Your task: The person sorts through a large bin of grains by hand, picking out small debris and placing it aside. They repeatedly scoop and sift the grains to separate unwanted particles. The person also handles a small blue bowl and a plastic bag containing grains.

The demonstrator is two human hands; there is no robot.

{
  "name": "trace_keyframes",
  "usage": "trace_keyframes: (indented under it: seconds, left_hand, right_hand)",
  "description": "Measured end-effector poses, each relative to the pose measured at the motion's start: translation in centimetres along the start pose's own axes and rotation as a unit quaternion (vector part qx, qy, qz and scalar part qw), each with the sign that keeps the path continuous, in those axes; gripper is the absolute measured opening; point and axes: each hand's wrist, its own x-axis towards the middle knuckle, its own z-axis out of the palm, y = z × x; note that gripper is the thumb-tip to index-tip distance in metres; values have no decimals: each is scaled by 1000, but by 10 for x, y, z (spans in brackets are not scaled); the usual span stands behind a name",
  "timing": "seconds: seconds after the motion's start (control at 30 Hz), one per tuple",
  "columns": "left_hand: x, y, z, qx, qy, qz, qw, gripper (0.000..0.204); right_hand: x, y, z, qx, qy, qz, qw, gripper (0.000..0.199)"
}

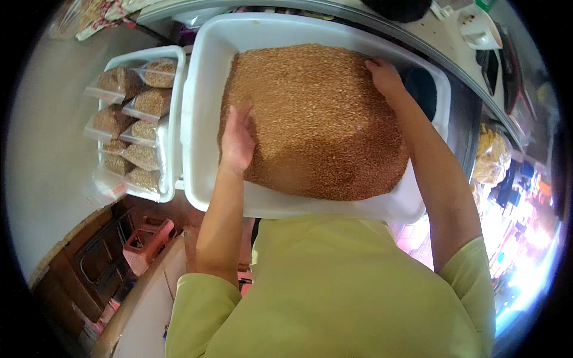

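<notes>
A broad heap of small brown grain [316, 119] fills most of a large white plastic tub [206, 113]. My left hand [237, 143] lies against the heap's left side, thumb raised and fingers stretched, their tips partly sunk in the grain. At the far right edge of the heap is my right hand [385, 76], its thumb and forefinger apart and touching the grain; the other fingers are mostly hidden. A dark teal round container [421, 94] sits inside the tub's right end, partly behind my right forearm.
Left of the tub stands a smaller white tray [176, 119] with several clear zip bags of grain [113, 121]. A white mug [479, 28] is on the far-right counter. Clear bags of yellowish food [492, 156] hang right. A pink plastic stool [148, 243] stands low at left.
</notes>
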Motion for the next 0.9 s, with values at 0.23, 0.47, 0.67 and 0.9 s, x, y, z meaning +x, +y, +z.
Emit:
trace_keyframes:
  seconds: [0.23,0.47,0.67,0.9]
  left_hand:
    - [3,-10,-1,81,6,72,994,60]
    - [-2,-14,8,434,71,227,869,42]
    - [4,-24,19,433,115,296,844,27]
    - [-11,-18,39,537,85,376,751,16]
  right_hand:
    - [-26,-23,6,-132,12,-71,989,63]
    - [-14,-4,19,-103,26,-46,993,67]
    - [-29,-21,11,12,-57,-3,998,71]
    - [-38,-17,22,10,-7,-4,1000,73]
